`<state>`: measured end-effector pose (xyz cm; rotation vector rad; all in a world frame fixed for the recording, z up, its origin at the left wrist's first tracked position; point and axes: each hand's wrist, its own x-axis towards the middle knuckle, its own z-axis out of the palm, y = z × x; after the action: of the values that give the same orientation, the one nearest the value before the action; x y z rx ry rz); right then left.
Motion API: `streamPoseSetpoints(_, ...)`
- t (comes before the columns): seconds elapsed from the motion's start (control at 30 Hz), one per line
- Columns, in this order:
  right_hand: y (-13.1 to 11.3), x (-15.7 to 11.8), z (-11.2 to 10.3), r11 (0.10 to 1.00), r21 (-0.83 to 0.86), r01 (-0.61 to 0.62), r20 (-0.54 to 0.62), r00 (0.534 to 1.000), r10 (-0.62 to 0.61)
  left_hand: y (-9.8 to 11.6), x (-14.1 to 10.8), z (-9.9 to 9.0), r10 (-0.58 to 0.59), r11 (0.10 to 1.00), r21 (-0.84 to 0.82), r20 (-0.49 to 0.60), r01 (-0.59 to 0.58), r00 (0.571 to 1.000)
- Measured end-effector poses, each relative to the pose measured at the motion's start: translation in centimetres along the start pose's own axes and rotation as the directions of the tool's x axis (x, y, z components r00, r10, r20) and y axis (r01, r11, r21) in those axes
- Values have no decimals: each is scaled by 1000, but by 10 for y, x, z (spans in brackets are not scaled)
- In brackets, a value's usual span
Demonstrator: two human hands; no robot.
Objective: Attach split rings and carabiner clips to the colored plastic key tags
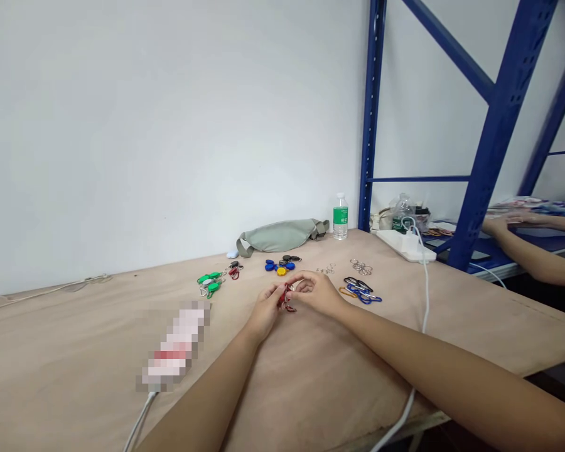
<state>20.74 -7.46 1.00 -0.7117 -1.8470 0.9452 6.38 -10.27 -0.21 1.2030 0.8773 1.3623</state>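
Note:
Over the middle of the table, my left hand point(265, 309) is closed on a red carabiner point(289, 307), its lower loop hanging below the fingers. My right hand point(319, 292) meets it from the right, fingers pinched at the top of the same piece. Fingertips hide much of it, so small parts between them cannot be made out. Just beyond lie blue and yellow reels point(281, 270) with black ones. To the right of my right hand are loose blue, black and orange carabiners point(363, 292), with metal split rings point(360, 267) behind them.
Green reels with clips point(211, 286) and a few red and black pieces point(234, 271) lie left. A grey-green waist bag point(280, 236) and water bottle point(340, 218) stand behind. A white cable point(426, 301) runs from a power strip point(400, 243). Another person's hands point(503, 223) show beyond the blue rack point(494, 132).

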Motion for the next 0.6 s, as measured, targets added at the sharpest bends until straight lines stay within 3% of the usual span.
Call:
streamPoseSetpoints(0.17,-2,-1,-3,985,-135,107,-20,994,-111,-1,-1,0,-15,998,56,5,15,1000)
streamPoseSetpoints(0.33,-4,-4,-4,962,-212,175,-15,983,-182,1,-2,5,-54,999,6,15,54,998)
streamPoseSetpoints(0.6,-1,-4,-3,998,32,59,-21,998,-58,13,-8,14,-20,999,-49,-97,15,995)
